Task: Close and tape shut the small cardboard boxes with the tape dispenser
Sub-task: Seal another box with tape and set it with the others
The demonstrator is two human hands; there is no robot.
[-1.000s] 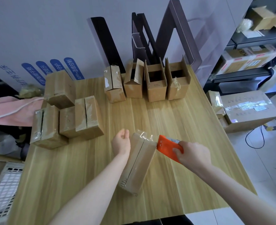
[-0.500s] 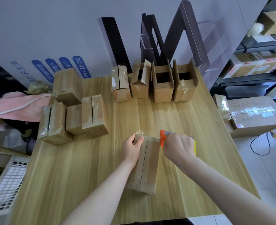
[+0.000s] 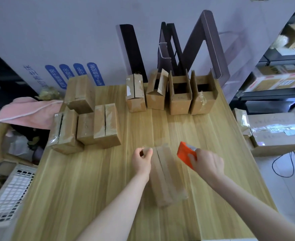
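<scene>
A small closed cardboard box (image 3: 166, 178) lies lengthwise on the wooden table (image 3: 91, 171) in front of me, tape along its top seam. My left hand (image 3: 142, 160) pinches the far left corner of that box, where the tape end sits. My right hand (image 3: 206, 163) grips the orange tape dispenser (image 3: 185, 153), held just right of the box and apart from it. Several open boxes (image 3: 179, 94) stand in a row at the table's far edge.
Taped boxes (image 3: 98, 126) are stacked at the table's left side. A pink cloth (image 3: 28, 110) and a white basket (image 3: 7, 193) lie off the left edge. Large cartons (image 3: 275, 131) sit on the floor at right, below dark shelving (image 3: 271, 94).
My right hand has drawn the dispenser off the box's far end to the right. My left hand moved from beside the box onto its far corner and now pinches there.
</scene>
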